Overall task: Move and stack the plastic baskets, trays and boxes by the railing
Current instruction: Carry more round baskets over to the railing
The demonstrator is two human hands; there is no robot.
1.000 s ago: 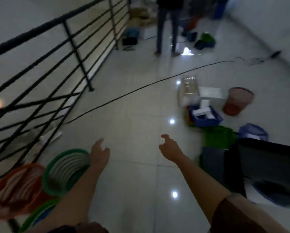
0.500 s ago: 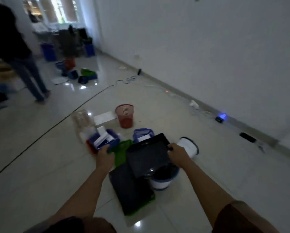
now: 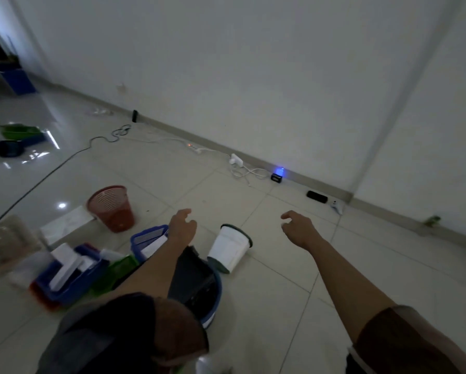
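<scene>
- Dim, bluish-grey indoor light with visible grain.
- Bright glare spots on the glossy tiled floor (image 3: 62, 205) at left.
- A small glowing blue light (image 3: 280, 171) by the baseboard.
- Left-edge clutter smeared by motion blur.
- Wide-angle lens bends the wall lines.

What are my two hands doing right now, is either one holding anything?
Left hand: open, fingers loosely curled, holding nothing, above the blue basket.
Right hand: open, fingers loosely curled, holding nothing, over bare floor.
</scene>
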